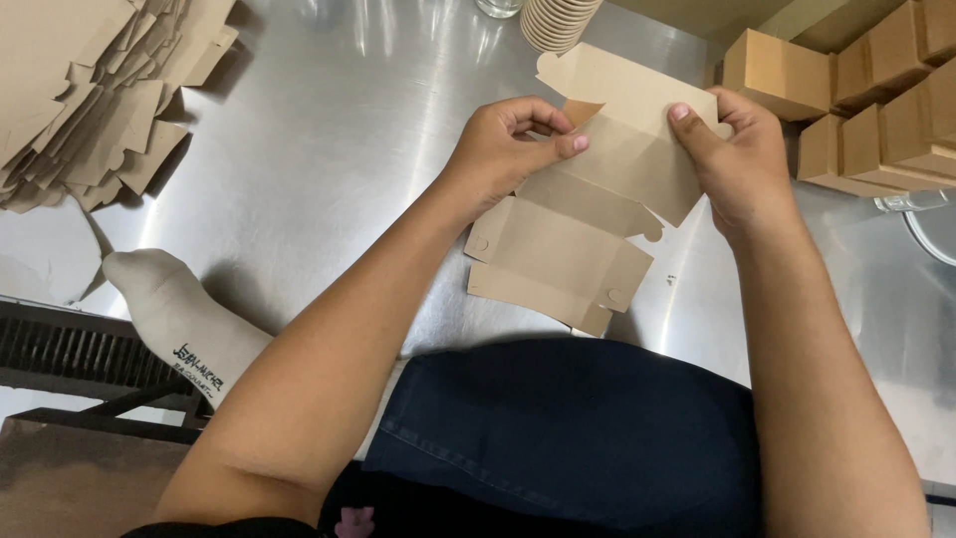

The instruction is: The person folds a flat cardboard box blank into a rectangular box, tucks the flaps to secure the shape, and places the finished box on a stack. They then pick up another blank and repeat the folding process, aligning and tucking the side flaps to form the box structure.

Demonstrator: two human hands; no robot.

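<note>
While both hands pinch it, the flat kraft box blank (pixel 597 199) hangs centre-frame, long axis toward the body; left hand (pixel 503 149) and right hand (pixel 737 159) grip opposite upper edges

Two hands (pixel 508 149); one box blank (pixel 588 209) held; roughly seven folded boxes (pixel 866 100); one flat-blank pile (pixel 90 90).

The surface is a shiny steel table (pixel 339 139) with soft reflections. At its far left lies a loose pile of flat brown cardboard blanks (pixel 90 90). At the far right stand folded brown boxes (pixel 876 100), close together. At the far edge there is a stack of paper cups (pixel 558 20) lying on its side and beside it a glass (pixel 498 6). A foot in a grey sock (pixel 179 319) rests on the near left part.
</note>
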